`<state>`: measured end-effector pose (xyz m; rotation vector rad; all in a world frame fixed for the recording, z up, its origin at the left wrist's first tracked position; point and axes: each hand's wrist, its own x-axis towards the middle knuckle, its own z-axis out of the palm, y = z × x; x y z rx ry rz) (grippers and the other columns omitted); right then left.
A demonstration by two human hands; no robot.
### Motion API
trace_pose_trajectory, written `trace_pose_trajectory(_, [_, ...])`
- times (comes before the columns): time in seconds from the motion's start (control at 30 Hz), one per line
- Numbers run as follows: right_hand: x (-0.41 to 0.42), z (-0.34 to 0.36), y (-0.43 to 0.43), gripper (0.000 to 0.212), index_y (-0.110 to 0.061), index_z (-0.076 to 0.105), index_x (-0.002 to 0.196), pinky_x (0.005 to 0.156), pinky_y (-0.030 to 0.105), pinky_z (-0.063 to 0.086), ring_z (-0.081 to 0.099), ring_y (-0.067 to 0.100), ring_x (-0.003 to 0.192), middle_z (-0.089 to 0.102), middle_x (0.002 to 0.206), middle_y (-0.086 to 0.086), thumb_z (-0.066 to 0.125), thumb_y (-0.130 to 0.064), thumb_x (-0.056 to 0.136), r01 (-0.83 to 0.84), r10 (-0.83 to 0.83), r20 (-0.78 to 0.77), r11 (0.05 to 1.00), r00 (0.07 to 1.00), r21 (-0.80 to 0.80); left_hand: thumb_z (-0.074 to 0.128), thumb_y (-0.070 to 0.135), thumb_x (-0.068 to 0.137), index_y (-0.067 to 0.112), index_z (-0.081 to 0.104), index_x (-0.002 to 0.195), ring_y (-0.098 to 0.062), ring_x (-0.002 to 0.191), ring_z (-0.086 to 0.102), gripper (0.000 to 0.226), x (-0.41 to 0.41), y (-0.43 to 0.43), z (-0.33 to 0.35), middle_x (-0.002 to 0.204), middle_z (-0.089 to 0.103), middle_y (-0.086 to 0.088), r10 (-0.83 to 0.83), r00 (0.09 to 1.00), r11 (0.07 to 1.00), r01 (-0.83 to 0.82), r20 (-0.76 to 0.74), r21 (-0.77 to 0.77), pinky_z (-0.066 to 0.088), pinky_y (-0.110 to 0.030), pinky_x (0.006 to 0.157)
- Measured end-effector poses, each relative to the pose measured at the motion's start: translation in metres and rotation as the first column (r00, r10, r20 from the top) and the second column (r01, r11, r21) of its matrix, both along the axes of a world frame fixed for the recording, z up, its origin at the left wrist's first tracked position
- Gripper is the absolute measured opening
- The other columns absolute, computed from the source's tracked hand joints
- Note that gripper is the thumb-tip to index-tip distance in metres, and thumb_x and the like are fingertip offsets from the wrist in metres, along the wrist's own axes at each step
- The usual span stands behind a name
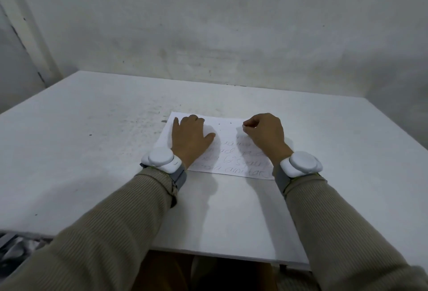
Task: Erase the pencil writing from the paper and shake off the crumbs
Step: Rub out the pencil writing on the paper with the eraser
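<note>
A white sheet of paper (pixel 228 137) lies flat on the white table (pixel 92 151), with several lines of pencil writing (pixel 234 163) across its near half. My left hand (pixel 188 138) rests palm down on the paper's left part, fingers spread and straight. Over the paper's right part, my right hand (pixel 266 133) has its fingers curled together at the tips, pinching something small and pale that is mostly hidden; it looks like an eraser (pixel 244 126). A few dark crumbs (pixel 230 123) lie on the paper's far strip.
Dark specks and smudges (pixel 143 116) are scattered over the table to the left of the paper. A stained grey wall (pixel 208 35) rises right behind the table's far edge. White devices are strapped on both wrists (pixel 162 159).
</note>
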<state>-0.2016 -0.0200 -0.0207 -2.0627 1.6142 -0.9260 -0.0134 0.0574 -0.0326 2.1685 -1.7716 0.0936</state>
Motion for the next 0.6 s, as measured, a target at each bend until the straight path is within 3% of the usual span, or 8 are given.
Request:
trace_pose_trajectory(0.27, [-0.026,0.003,-0.006,0.008,-0.018,0.076,0.09,0.074,0.022,0.044,0.065,0.015,0.094,0.073,0.096,-0.002,0.071,-0.019,0.084,0.011,-0.01,-0.033,0.999,0.999,0.053,0.049,0.072,0.087,0.018,0.04,0.148,-0.018,0.148,0.019,0.082,-0.044,-0.004,0.001,0.158,0.032,0.001,-0.161,0.983,0.982,0.169,-0.085,0.086,0.003,-0.048,0.121])
trace_pose_trajectory(0.37, [-0.031,0.003,-0.008,0.009,-0.018,0.077,0.09,0.077,0.023,0.047,0.065,0.016,0.095,0.073,0.097,-0.002,0.07,-0.019,0.084,0.021,-0.016,-0.087,0.998,0.996,0.056,0.046,0.078,0.083,0.018,0.034,0.151,-0.019,0.151,0.008,0.092,-0.052,-0.007,-0.001,0.162,0.023,0.001,-0.196,0.973,0.967,0.212,-0.119,0.142,-0.003,-0.05,0.121])
trace_pose_trajectory(0.6, [-0.04,0.003,-0.011,0.01,-0.02,0.077,0.09,0.08,0.025,0.049,0.065,0.014,0.095,0.074,0.097,-0.004,0.07,-0.021,0.083,-0.012,0.023,-0.162,0.998,0.987,0.065,0.039,0.086,0.079,0.02,0.02,0.156,-0.018,0.152,-0.002,0.103,-0.058,-0.012,-0.007,0.165,0.013,0.002,-0.234,0.971,0.945,0.239,-0.047,0.224,-0.012,-0.055,0.118])
